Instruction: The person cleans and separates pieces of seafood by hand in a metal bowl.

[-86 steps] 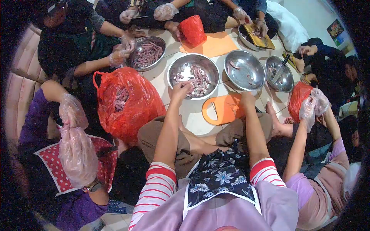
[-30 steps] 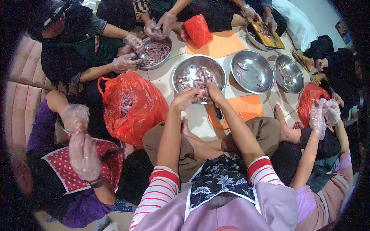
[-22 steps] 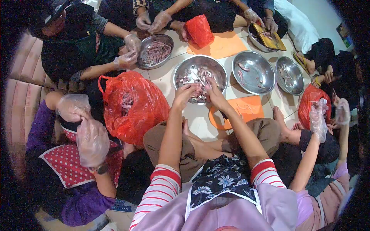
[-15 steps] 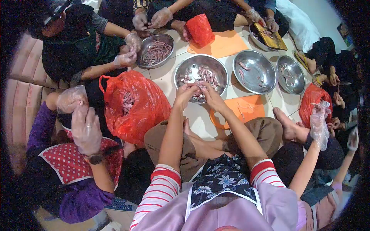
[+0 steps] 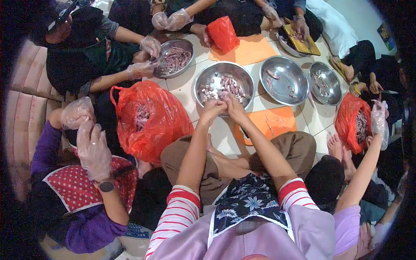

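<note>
My left hand (image 5: 213,110) and my right hand (image 5: 235,107) meet over the near rim of a steel bowl (image 5: 200,95). The fingers of both are curled and pressed together at the tips; what they pinch is too small and hidden to make out. Inside the bowl lie small pinkish-grey strips (image 5: 233,86), like cut fish or squid, with a white patch of something powdery or icy beside them. Just below my right wrist, an orange cutting board (image 5: 277,123) lies on the floor with thin scraps on it.
Red plastic bags (image 5: 167,123) of similar strips stand at my left and at the right. Other steel bowls (image 5: 284,89) sit around on the tiles. Gloved co-workers' hands (image 5: 93,149) work close by on both sides. A second orange board (image 5: 247,50) lies farther off.
My hands have drawn back a little toward me, from over the strips to the near rim. On the right, a co-worker's gloved hand has shifted right and lower beside the red bag.
</note>
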Motion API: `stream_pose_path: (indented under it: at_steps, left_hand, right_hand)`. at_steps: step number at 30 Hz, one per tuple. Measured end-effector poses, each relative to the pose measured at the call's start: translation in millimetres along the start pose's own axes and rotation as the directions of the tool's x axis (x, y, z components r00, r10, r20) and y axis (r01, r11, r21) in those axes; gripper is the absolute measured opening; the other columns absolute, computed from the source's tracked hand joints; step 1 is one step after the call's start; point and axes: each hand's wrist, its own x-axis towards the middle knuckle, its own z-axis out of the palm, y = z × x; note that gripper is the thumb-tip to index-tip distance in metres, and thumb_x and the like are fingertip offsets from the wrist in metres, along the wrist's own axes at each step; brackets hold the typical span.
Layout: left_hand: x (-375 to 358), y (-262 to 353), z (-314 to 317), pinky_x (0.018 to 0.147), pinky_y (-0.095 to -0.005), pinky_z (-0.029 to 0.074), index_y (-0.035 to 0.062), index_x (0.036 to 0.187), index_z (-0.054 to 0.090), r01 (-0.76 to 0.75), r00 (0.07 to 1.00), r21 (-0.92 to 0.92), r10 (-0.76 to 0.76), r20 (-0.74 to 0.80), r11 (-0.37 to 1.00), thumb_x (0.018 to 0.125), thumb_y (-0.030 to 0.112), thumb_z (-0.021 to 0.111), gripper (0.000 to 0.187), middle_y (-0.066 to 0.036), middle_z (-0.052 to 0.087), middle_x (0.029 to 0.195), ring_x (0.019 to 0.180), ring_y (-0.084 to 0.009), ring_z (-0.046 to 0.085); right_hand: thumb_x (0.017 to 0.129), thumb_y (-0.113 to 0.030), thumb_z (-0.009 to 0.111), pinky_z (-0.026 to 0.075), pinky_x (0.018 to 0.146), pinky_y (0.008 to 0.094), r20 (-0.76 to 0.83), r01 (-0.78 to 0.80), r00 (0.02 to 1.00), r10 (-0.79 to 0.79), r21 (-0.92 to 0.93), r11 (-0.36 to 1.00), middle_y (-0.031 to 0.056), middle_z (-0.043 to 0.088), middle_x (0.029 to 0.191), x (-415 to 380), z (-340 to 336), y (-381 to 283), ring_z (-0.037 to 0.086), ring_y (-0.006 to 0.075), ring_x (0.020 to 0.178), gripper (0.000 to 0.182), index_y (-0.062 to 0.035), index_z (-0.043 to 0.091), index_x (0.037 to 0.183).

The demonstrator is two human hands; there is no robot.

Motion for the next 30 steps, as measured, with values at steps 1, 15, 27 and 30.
stream_pose_path:
  at_steps: [1, 15, 27, 30]
  left_hand:
    - [-0.3, -0.9, 1.6, 0.072, -0.025, 0.049, 0.0, 0.084, 0.059, 0.002, 1.0, 0.026, -0.003, 0.009, 1.0, 0.08, 0.01, 0.06, 0.011, -0.008, 0.061, 0.083, 0.076, -0.0147, 0.059]
    - [30.9, -14.1, -22.1, 0.073, -0.0306, 0.046, 0.0021, 0.098, 0.059, -0.163, 0.88, 0.579, 0.384, -0.281, 0.799, 0.073, 0.009, 0.061, 0.026, -0.015, 0.06, 0.093, 0.085, -0.0202, 0.058]
    - [-75.8, 84.1, 258.9, 0.087, -0.0382, 0.04, 0.0076, 0.087, 0.062, -0.854, 0.132, 0.451, 0.73, 0.671, -0.261, 0.065, 0.01, 0.058, 0.022, -0.012, 0.049, 0.115, 0.099, -0.0266, 0.051]
    - [-43.2, 67.1, 220.3, 0.091, -0.0344, 0.037, 0.0093, 0.086, 0.063, -0.862, 0.234, 0.433, 0.55, 0.801, -0.264, 0.065, 0.013, 0.06, 0.022, -0.009, 0.043, 0.123, 0.104, -0.0227, 0.048]
  right_hand:
    - [0.092, -0.034, 0.03, 0.042, 0.076, 0.0461, 0.002, 0.002, 1.0, -0.002, 0.001, 1.0, 0.028, 0.054, 0.099, 3.5, -1.0, 1.8, 0.053, 0.0436, 0.092, 0.037, -0.0066, 0.039, 0.116]
    - [0.088, -0.048, 0.03, 0.043, 0.073, 0.0478, -0.033, -0.328, 0.94, 0.341, -0.369, 0.87, 0.0327, 0.055, 0.095, 34.4, -40.5, 16.9, 0.053, 0.0449, 0.092, 0.059, 0.0031, 0.034, 0.118]
    - [0.083, -0.037, 0.049, 0.05, 0.062, 0.0384, 0.07, 0.087, 0.996, -0.051, -0.804, 0.588, 0.0192, 0.058, 0.097, 50.0, 30.8, -58.5, 0.061, 0.0325, 0.08, 0.041, -0.0035, 0.05, 0.107]
    - [0.08, -0.043, 0.052, 0.05, 0.062, 0.0387, 0.081, 0.093, 0.996, -0.048, -0.752, 0.652, 0.0176, 0.061, 0.085, 42.5, 30.7, -26.8, 0.061, 0.0325, 0.077, 0.045, -0.0029, 0.056, 0.099]
